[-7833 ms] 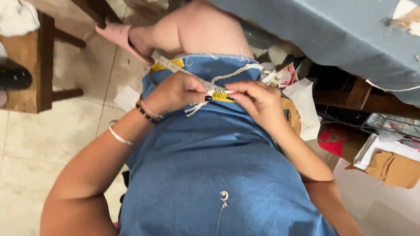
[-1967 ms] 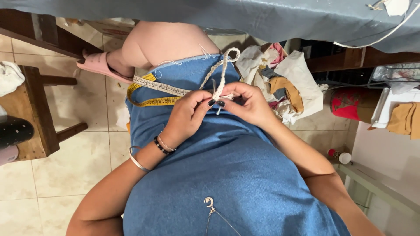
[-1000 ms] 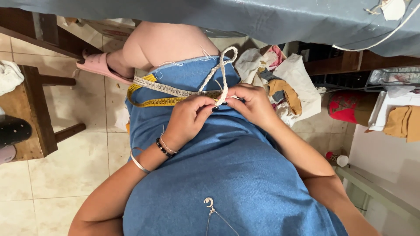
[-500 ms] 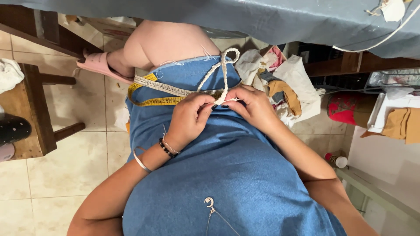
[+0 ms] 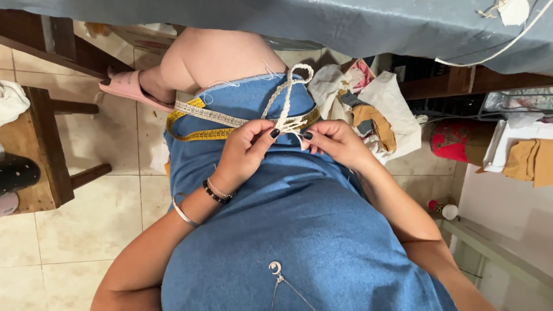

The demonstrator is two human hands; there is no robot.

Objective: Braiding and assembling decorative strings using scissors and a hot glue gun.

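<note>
Pinching cream braided cord [image 5: 284,101] w/ both hands [image 5: 249,147], looped, ends prob. frayed.

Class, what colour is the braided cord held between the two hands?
Cream-white braided cord, clearest in the head view.

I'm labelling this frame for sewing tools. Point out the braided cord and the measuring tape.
braided cord [image 5: 284,95], head view, on the right strand of its loop.
measuring tape [image 5: 214,117], head view, on its pale upper band.

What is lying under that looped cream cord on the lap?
Under the braided cord lies a yellow measuring tape across the blue denim dress. The left hand and right hand pinch the cord's lower end, hiding how it ends.
</note>
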